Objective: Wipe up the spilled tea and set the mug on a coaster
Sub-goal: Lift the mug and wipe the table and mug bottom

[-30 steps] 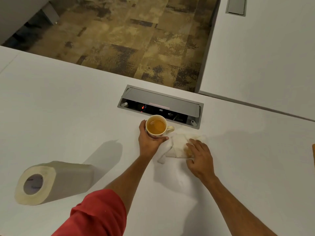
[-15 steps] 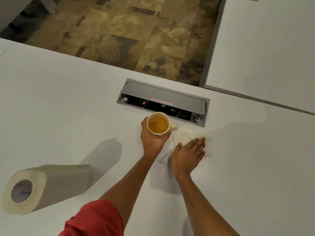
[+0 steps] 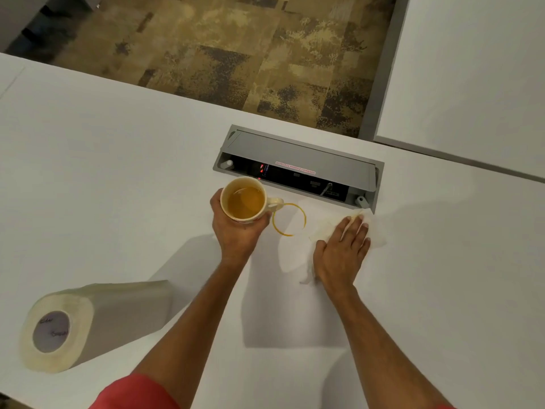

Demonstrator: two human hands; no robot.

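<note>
Since earlier, right hand (image 3: 339,255) slid the crumpled white paper towel (image 3: 376,234) rightward — baring an amber tea ring (image 3: 289,219) beside the cream ceramic mug (image 3: 246,202). Left hand (image 3: 236,231) holds that mug in a curled grip; right fingers press flat.

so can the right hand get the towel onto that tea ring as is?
Probably yes. The right hand presses the paper towel flat just right of the tea ring, bare table between. The mug, in the left hand, sits off its left edge.

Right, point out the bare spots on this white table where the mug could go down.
Bare table left of the cream mug of tea, above the paper towel roll. Also right of the right hand. Crowded centre: tea ring, white napkin, grey socket box.
</note>
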